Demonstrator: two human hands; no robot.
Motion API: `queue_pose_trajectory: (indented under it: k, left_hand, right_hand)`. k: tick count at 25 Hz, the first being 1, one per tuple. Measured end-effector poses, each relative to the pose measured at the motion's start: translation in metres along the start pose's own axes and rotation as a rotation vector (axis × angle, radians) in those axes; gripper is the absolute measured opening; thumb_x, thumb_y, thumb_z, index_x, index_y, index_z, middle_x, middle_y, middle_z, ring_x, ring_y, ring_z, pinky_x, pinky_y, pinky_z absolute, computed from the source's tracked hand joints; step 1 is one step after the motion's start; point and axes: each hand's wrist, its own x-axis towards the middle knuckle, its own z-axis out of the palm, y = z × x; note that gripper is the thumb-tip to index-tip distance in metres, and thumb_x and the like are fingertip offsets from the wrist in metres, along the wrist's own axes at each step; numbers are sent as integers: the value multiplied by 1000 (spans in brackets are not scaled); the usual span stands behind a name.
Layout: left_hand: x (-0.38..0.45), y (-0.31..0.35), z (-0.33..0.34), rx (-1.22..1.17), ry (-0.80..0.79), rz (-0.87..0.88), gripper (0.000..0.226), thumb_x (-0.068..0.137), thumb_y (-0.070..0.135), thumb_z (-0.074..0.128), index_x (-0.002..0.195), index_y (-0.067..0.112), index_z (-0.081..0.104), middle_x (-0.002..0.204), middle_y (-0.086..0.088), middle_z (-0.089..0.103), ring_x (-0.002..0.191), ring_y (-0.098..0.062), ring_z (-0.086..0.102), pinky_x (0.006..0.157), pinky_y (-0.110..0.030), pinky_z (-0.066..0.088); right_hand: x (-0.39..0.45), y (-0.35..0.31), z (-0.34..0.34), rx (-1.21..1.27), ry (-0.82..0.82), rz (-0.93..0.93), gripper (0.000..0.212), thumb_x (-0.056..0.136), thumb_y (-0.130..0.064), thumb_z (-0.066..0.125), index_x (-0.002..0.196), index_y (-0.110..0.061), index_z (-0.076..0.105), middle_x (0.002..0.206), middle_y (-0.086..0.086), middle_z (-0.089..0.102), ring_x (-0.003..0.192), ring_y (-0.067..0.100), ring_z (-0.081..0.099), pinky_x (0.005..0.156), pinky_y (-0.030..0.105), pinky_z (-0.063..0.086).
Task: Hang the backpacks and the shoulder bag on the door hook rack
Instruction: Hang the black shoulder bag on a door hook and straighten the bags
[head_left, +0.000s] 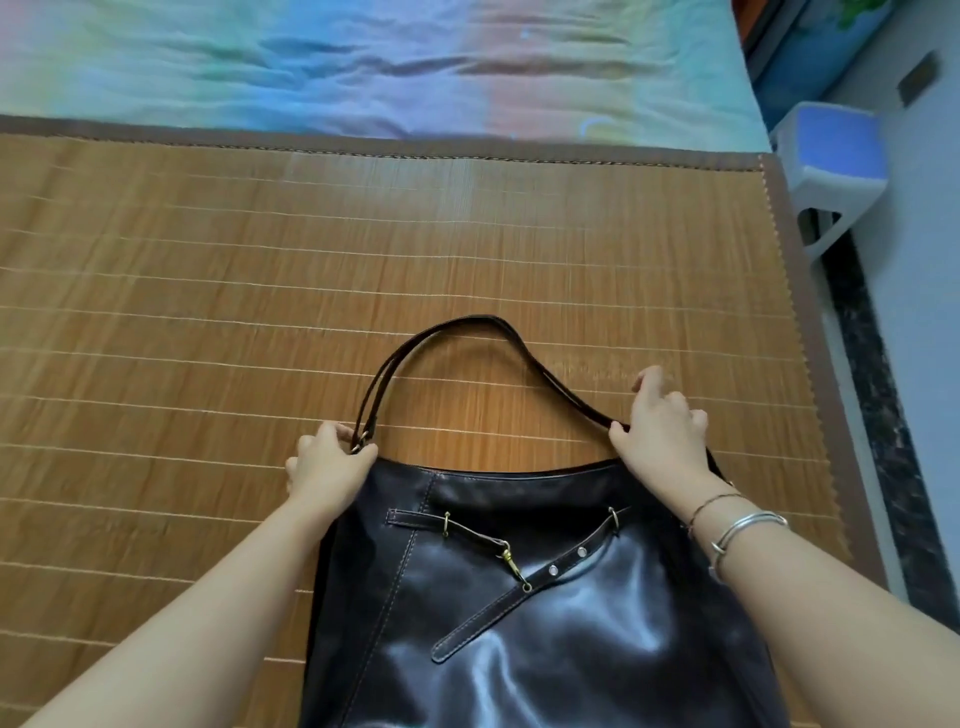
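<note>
Head view looks down on a dark brown glossy leather shoulder bag (519, 597) lying flat on a woven bamboo mat (208, 312), filling the 6 o'clock part of the scene. Its strap (467, 323) arches up toward 12 o'clock and lies on the mat in a loop, doubled on its 9 o'clock side and single on its 3 o'clock side.

At the bag's 10 o'clock corner, the left hand (327, 470) closes its fingers on the corner where the doubled strap meets a small metal ring; the thumb presses against the leather edge just beside the ring. At the 2 o'clock corner, the right hand (662, 434) pinches the single strap between thumb and curled fingers, while the index finger lifts free and points toward 12 o'clock. Two bangles (737, 525), one thin and one thicker and silver, circle the right wrist.

On the bag's front, a narrow stitched belt (540, 577) with round metal studs runs diagonally from 2 o'clock down to 7 o'clock, and a brass clip (511, 561) joins it to a short leather tab near the bag's upper edge. Light stitching runs down the panel on the 9 o'clock side.

Beyond the mat's brown fabric border, at 12 o'clock, lies a pastel rainbow bedsheet (363, 57), wrinkled across its width. At 2 o'clock, off the bed's edge, a white plastic stool (831, 156) with a bluish top stands on the pale floor (924, 260).
</note>
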Motion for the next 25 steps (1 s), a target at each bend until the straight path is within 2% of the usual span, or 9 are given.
queue_pose_trajectory:
  k: [3, 6, 9, 12, 14, 16, 19, 22, 25]
  left_hand:
    - [-24, 0, -3, 40, -33, 118, 18, 81, 35, 64, 78, 23, 51, 101, -2, 45, 100, -27, 42, 83, -38, 39]
    - [-58, 3, -13, -60, -79, 267, 19, 82, 21, 64, 76, 22, 46, 80, 0, 57, 73, -17, 57, 58, -25, 43]
    - [-93, 20, -40, -133, -147, 328, 17, 83, 20, 63, 88, 21, 47, 82, -3, 63, 67, -15, 64, 53, -21, 45]
    - [-135, 48, -68, -153, -288, 444, 10, 86, 21, 63, 92, 15, 60, 76, -6, 70, 64, -13, 70, 54, -19, 48]
    - [-178, 72, -94, -195, -360, 567, 11, 86, 24, 63, 88, 13, 64, 68, -4, 71, 65, -10, 72, 62, -22, 50]
    - [-231, 103, -126, -214, -392, 732, 14, 84, 26, 66, 80, 13, 62, 57, 0, 65, 56, -10, 68, 66, -26, 49]
    - [-319, 151, -175, -148, -478, 972, 22, 80, 28, 71, 74, 13, 56, 52, -2, 56, 43, -10, 52, 56, -26, 50]
    - [-401, 187, -205, -92, -655, 1199, 21, 81, 27, 71, 88, 13, 58, 49, 0, 53, 38, -7, 46, 46, -24, 51]
    - [-480, 207, -223, -43, -698, 1419, 17, 82, 26, 70, 92, 15, 62, 43, 4, 55, 34, -10, 45, 41, -22, 47]
  right_hand:
    - [-20, 4, -3, -184, -269, -7, 27, 82, -38, 55, 98, -18, 49, 93, 3, 60, 105, 28, 45, 85, 41, 32]
    - [-54, 13, -13, -301, -382, -50, 26, 81, -44, 52, 90, -21, 61, 99, 1, 56, 108, 27, 40, 90, 41, 31]
    - [-93, 17, -45, -149, -170, -30, 28, 88, -41, 45, 100, -26, 66, 100, -1, 59, 108, 26, 41, 97, 43, 31]
    - [-133, 9, -94, 56, 78, 46, 29, 92, -38, 41, 88, -25, 67, 88, 0, 65, 103, 25, 50, 103, 46, 32]
    - [-168, 4, -142, 270, 159, 110, 28, 92, -33, 40, 71, -24, 56, 76, 1, 65, 78, 23, 57, 91, 44, 46]
    - [-207, 1, -196, 495, 223, 173, 25, 89, -25, 42, 66, -21, 52, 74, 4, 67, 67, 26, 61, 70, 41, 54]
    - [-263, -2, -277, 598, 306, 166, 16, 79, -13, 50, 68, -15, 61, 71, 7, 70, 73, 28, 67, 71, 40, 56]
    - [-323, 5, -345, 686, 400, 160, 18, 79, -16, 54, 62, -15, 56, 54, 0, 62, 58, 26, 68, 62, 32, 53]
    - [-392, 37, -399, 696, 524, 188, 19, 79, -25, 63, 67, -16, 50, 56, 2, 59, 46, 21, 59, 57, 31, 51]
